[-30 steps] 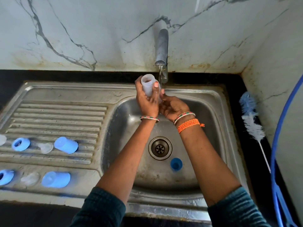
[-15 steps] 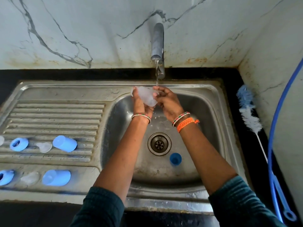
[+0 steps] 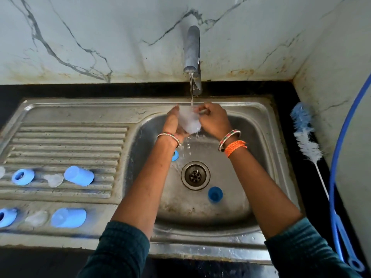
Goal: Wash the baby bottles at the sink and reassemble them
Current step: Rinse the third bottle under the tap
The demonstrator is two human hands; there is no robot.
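Under the tap [image 3: 192, 51], the clear bottle [image 3: 188, 122] is gripped by left hand [image 3: 173, 125] and right hand [image 3: 215, 120]; light, wet, likely slippery, best clasped round its body.

There is one view only, from a wide-angle camera on the person's head, looking forward and steeply down over the sink [image 3: 267, 125]. It faces the marble wall [image 3: 100, 37] behind the tap [image 3: 192, 49], which stands near the top centre. The basin fills the middle, close below the lens, and both forearms reach in from the bottom edge. The drainboard [image 3: 66, 141] runs off the left edge; the side wall [image 3: 341, 81] and a strip of black counter [image 3: 285, 91] close the right. Straight lines bow toward the frame's edges. No second view shares the scene.
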